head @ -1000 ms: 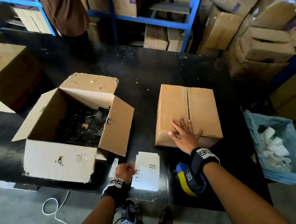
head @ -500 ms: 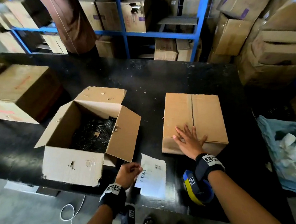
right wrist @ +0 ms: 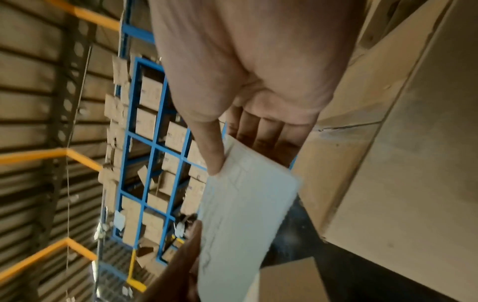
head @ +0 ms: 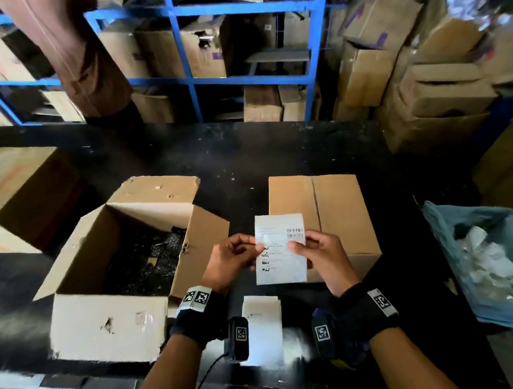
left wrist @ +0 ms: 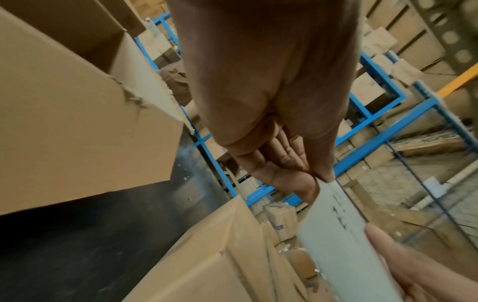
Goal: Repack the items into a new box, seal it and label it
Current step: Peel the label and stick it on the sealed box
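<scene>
A white shipping label [head: 280, 248] with barcodes is held up in the air in front of the closed brown box [head: 338, 211]. My left hand [head: 233, 260] pinches its left edge and my right hand [head: 320, 255] pinches its right edge. In the left wrist view the thumb and fingers [left wrist: 292, 171] clamp the label [left wrist: 344, 235]. The right wrist view shows the thumb [right wrist: 209, 147] pressed on the label [right wrist: 243, 208]. An open, worn box [head: 121, 270] with black wrapped contents stands at the left. More white sheets [head: 262, 328] lie on the black table [head: 245, 154].
A blue bin [head: 494, 265] with crumpled white scraps stands at the right. A large closed carton [head: 7, 193] sits at the far left of the table. Blue shelving [head: 243, 7] and stacked cartons fill the back. A person in brown [head: 79, 54] stands across the table.
My left hand lifted a label off the sheets at the table's front edge. My right hand left the closed box's top and took the label's other edge.
</scene>
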`<state>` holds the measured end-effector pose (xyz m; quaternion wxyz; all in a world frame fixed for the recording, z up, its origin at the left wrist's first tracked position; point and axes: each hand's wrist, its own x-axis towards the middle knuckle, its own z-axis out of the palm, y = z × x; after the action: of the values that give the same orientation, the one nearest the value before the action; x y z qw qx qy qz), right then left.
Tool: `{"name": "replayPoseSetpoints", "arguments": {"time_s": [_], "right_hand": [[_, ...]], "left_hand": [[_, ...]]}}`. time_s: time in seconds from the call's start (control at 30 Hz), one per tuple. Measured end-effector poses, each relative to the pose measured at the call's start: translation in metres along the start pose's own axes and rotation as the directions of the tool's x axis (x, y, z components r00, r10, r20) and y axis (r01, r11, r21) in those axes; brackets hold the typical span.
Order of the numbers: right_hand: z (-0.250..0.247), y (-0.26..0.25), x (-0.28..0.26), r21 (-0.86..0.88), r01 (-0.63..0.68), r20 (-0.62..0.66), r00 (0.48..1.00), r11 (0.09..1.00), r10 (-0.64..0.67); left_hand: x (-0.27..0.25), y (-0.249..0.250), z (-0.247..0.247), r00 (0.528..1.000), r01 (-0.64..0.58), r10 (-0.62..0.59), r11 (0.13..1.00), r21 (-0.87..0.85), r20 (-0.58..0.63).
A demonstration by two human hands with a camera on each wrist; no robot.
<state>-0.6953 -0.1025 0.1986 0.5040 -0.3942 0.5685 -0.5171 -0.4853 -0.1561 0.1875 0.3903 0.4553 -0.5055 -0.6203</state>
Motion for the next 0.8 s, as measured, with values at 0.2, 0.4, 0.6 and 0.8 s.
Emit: {"name": "replayPoseSetpoints", "arguments": {"time_s": [0.2, 0.4, 0.6, 0.8], "right_hand": [[0.003, -0.032, 0.001, 0.110, 0.103, -0.159, 0.984, 0.989, -0.084], [0.009, -0.050, 0.006, 0.128, 0.176, -0.250, 0.958, 0.976, -0.140], [0.012, -0.050, 0.010, 0.090, 0.158, -0.270, 0.954, 0.983, -0.129], [0.012, -0.048, 0.014, 0.082, 0.137, -0.259, 0.959, 0.987, -0.111]], "left_hand": [[0.003, 0.030, -0.006, 0.976, 0.034, -0.021, 0.998, -0.056, 0.215], [-0.004, 0.043, -0.017, 0.951, 0.032, 0.009, 0.991, -0.129, 0.308], [-0.003, 0.040, -0.022, 0.952, 0.007, 0.029, 0.993, -0.117, 0.304], [-0.001, 0.034, -0.022, 0.955, -0.015, 0.044, 0.995, -0.102, 0.294]]}}
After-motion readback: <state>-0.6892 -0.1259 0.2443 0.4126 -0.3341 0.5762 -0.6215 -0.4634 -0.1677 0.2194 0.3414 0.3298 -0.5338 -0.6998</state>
